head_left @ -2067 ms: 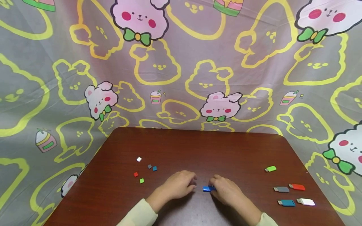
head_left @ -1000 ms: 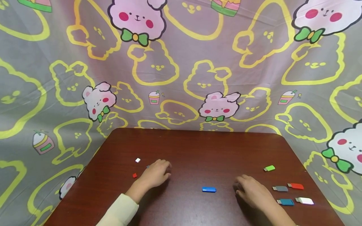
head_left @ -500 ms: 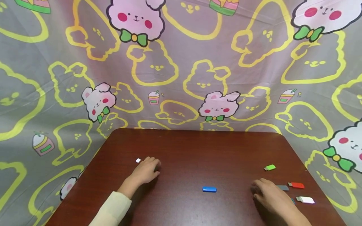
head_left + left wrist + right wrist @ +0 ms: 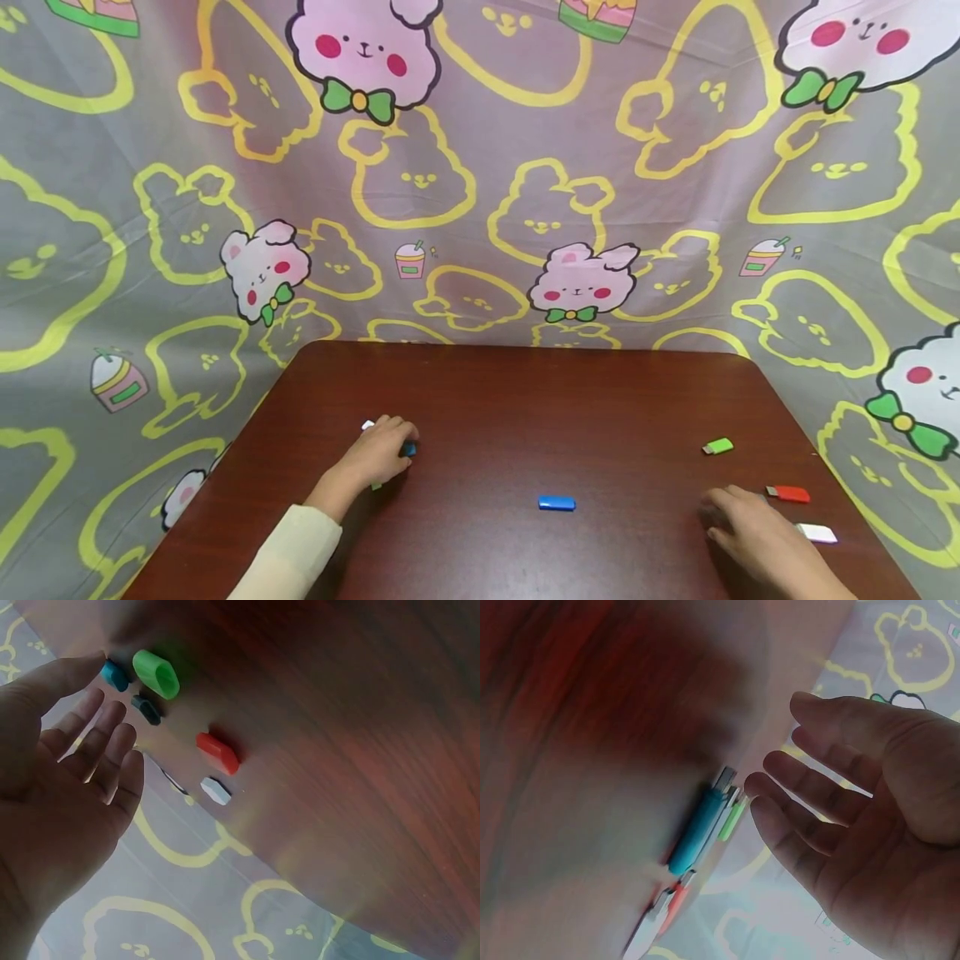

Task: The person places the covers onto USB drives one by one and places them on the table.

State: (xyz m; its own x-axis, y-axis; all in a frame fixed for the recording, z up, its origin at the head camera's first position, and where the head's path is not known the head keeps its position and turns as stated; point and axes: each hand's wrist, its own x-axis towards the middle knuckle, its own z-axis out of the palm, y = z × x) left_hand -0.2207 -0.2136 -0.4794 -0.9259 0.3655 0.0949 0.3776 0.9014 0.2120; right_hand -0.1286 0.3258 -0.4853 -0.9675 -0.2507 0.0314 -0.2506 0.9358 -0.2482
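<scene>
Teal hollow plastic cap (image 4: 116, 676) sits on brown wooden table (image 4: 487, 417) by left hand's (image 4: 60, 802) thumb, contact unclear; teal plastic USB stick (image 4: 695, 834) lies near right hand (image 4: 881, 844). Both hands' fingers slightly spread, pinching nothing. Risk: dark grey plastic cap (image 4: 146, 709) crowds the teal one, so a sloppy pinch could knock it.

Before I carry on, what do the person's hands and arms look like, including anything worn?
The left grip and right grip are bare human hands; no gloves, rings, cables or markings show. On the left, a plain, loose cream sleeve stops short of the hand. The right forearm shows bare to the picture's edge, with no sleeve in view.
</scene>
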